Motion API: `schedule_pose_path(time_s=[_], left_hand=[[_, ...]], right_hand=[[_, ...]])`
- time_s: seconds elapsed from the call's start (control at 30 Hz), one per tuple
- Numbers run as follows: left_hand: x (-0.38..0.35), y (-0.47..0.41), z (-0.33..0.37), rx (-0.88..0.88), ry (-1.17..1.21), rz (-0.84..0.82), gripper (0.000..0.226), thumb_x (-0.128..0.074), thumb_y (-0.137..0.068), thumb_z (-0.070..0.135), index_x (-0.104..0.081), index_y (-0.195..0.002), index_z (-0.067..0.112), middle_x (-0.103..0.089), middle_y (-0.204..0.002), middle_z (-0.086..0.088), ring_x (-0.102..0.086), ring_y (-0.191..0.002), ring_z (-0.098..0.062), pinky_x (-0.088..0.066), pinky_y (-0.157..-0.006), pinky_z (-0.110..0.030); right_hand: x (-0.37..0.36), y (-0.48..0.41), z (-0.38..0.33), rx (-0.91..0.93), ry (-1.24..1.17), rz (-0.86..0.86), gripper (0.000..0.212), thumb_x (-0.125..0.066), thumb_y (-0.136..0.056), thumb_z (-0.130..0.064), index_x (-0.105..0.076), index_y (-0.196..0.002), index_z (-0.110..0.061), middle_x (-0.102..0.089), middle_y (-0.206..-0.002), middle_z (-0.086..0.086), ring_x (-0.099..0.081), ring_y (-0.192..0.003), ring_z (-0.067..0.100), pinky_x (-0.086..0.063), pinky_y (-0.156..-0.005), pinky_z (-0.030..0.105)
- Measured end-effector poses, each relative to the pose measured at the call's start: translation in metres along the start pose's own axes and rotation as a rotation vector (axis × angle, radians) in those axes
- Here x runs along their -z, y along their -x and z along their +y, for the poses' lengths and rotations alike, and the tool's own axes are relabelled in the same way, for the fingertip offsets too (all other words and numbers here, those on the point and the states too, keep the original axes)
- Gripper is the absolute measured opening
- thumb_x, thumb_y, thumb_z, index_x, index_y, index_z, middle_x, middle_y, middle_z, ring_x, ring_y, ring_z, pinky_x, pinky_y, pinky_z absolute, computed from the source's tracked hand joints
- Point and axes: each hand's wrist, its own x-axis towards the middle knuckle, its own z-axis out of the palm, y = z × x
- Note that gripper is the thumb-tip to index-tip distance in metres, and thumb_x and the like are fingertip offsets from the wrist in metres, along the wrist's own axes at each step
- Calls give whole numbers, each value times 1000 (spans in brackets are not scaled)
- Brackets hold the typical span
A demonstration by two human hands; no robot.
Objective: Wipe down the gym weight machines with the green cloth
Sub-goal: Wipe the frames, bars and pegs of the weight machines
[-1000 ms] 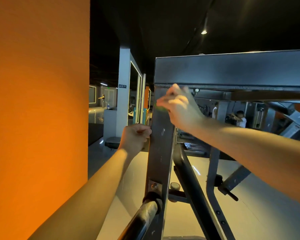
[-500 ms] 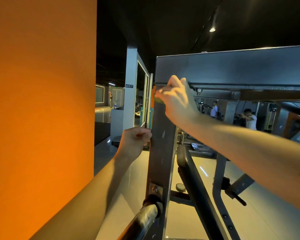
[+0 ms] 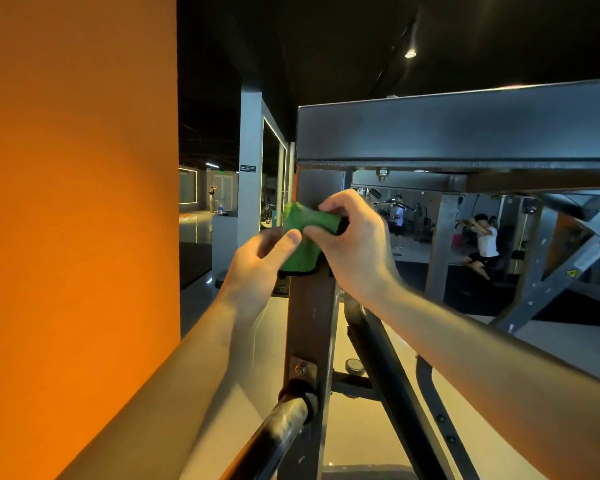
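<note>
A green cloth (image 3: 302,233) with a dark edge is held in front of the vertical steel post (image 3: 312,317) of a weight machine, just under its wide horizontal beam (image 3: 465,133). My right hand (image 3: 357,244) grips the cloth's upper part with curled fingers. From the lower left, my left hand (image 3: 257,268) pinches it with thumb over the fabric. Whether the cloth touches the post cannot be told.
An orange wall (image 3: 77,220) stands close on the left. A dark bar (image 3: 278,434) juts toward me at the bottom, and slanted frame struts (image 3: 392,382) run down to the right. People exercise behind the frame (image 3: 485,240). Pale floor lies below.
My right hand has come down from the top of the post with the cloth, which now shows plainly. My left hand has risen and taken hold of the cloth too.
</note>
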Motion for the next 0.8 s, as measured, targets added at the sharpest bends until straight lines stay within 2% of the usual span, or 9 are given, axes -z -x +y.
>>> schedule_pose_path(time_s=[0.1,0.23,0.3,0.37,0.47,0.57,0.63,0.7,0.8], left_hand=[[-11,4,9,-56,-49,19,20,-71,-89,42,-64,-107,40,-74,-106,12,-69,-101,-2,-54,-90,-23],[-9,-3,7,-107,-105,244,19,-78,-89,27,-67,-103,33,-74,-96,12,-70,-94,-7,-56,-82,-27],[-6,-12,9,-158,-211,376,25,-80,-88,24,-64,-107,24,-71,-96,8,-69,-94,-10,-53,-76,-18],[-11,-30,14,-254,-353,499,38,-82,-86,18,-55,-112,21,-63,-104,6,-63,-94,-8,-48,-71,-9],[-29,-62,18,-448,-526,512,33,-75,-91,14,-55,-117,15,-53,-114,0,-56,-105,-15,-46,-84,-11],[-44,-71,9,-500,-778,495,23,-64,-97,16,-60,-119,9,-56,-118,-5,-56,-110,-21,-47,-88,-22],[-52,-61,0,-539,-850,484,24,-64,-91,17,-61,-113,7,-56,-118,-7,-56,-110,-22,-50,-90,-31],[-59,-45,-11,-593,-929,462,23,-66,-86,17,-61,-106,7,-55,-114,-6,-54,-108,-18,-45,-85,-23],[-61,-24,-25,-592,-966,392,31,-63,-91,28,-62,-116,9,-53,-123,-2,-50,-116,-13,-43,-96,-22]], right_hand=[[-1,2,0,26,-96,-70,20,-68,-87,10,-71,-102,-3,-67,-94,1,-59,-84,-1,-46,-76,5],[19,7,14,22,-313,-274,40,-56,-93,8,-71,-124,-13,-68,-123,0,-62,-118,8,-53,-97,20],[28,10,27,-9,-242,-205,45,-57,-96,1,-65,-133,-22,-59,-136,-10,-55,-127,5,-50,-105,24],[33,12,40,-111,-154,-97,48,-58,-100,-9,-54,-144,-28,-50,-143,-16,-52,-130,6,-48,-108,27],[28,19,56,-362,-207,-205,57,-54,-105,-19,-33,-158,-24,-41,-151,-12,-51,-131,10,-43,-103,14],[13,25,71,-420,-300,-288,55,-54,-105,-20,-36,-156,-12,-36,-162,-2,-37,-148,19,-31,-119,32],[9,28,72,-466,-430,-311,62,-58,-104,-21,-30,-159,-23,-47,-154,0,-45,-142,18,-33,-107,23],[5,27,77,-466,-466,-300,62,-62,-102,-23,-34,-157,-30,-58,-140,-4,-55,-130,14,-38,-101,22],[4,27,86,-403,-486,-316,47,-64,-101,-21,-50,-126,-57,-70,-108,-29,-66,-105,-3,-51,-91,15]])
